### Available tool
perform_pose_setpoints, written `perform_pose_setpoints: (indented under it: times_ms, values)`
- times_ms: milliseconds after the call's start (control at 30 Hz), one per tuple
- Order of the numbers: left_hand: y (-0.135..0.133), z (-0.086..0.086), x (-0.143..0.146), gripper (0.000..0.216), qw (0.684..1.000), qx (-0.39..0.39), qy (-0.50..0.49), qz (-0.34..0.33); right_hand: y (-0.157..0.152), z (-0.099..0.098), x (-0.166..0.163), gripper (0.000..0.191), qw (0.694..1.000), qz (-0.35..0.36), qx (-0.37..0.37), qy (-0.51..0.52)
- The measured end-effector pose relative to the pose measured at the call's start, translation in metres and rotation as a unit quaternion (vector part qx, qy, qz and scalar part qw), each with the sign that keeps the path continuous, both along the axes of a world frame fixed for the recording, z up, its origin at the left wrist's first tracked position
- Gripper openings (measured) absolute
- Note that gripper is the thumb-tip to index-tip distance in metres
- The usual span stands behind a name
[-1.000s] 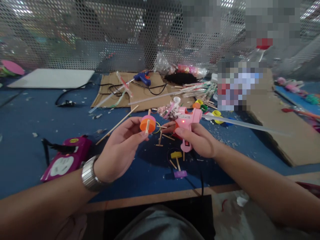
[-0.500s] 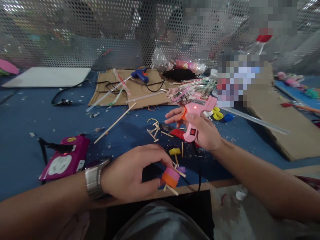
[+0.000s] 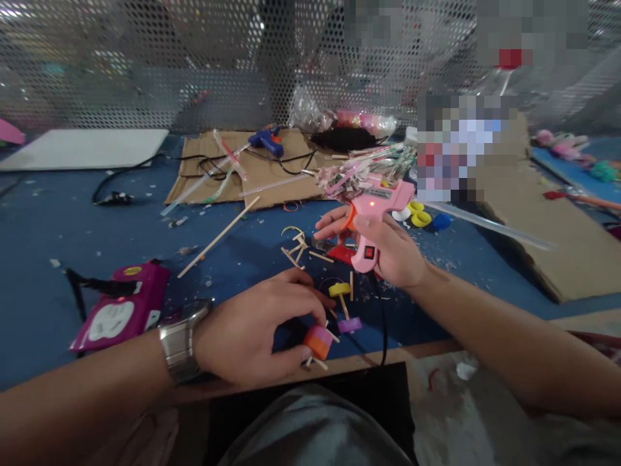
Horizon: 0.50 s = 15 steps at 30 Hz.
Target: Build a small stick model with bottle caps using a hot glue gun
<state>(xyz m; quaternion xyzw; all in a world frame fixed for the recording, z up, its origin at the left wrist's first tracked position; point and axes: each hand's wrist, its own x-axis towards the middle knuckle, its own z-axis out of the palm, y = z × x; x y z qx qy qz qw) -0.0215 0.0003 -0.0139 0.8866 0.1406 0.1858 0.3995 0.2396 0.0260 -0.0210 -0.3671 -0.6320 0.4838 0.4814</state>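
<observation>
My right hand (image 3: 395,249) is wrapped round the handle of a pink hot glue gun (image 3: 376,207), whose nozzle end points left and whose small light glows. Its orange trigger (image 3: 350,219) has my fingers beside it. Near the table's front edge, my left hand (image 3: 262,327) pinches a small pink and orange block-like piece (image 3: 319,342) with short wooden sticks jutting from it. Just right of that piece lie a yellow bottle cap (image 3: 339,289) and a purple cap (image 3: 350,325), joined by a stick.
A magenta power box (image 3: 123,307) lies at left. Behind are a blue glue gun (image 3: 266,140) on cardboard (image 3: 286,184), a long stick (image 3: 218,237) and short stick pieces (image 3: 295,249). Yellow caps (image 3: 420,219), a clear glue stick (image 3: 490,226) and more cardboard (image 3: 548,252) are at right.
My left hand has drawn the pink and orange piece slightly left, away from the capped stick, so the purple cap shows more fully. My right hand still holds the glue gun.
</observation>
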Motion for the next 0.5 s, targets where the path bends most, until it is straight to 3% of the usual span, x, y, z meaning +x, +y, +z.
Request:
perform_pose_setpoints:
  times_ms: [500]
  values:
    - [0.0040, 0.0013, -0.0006, 0.022, 1.000, 0.017, 0.009, -0.018, 0.0027, -0.0038, 0.0013, 0.044, 1.000, 0.014, 0.001, 0.025]
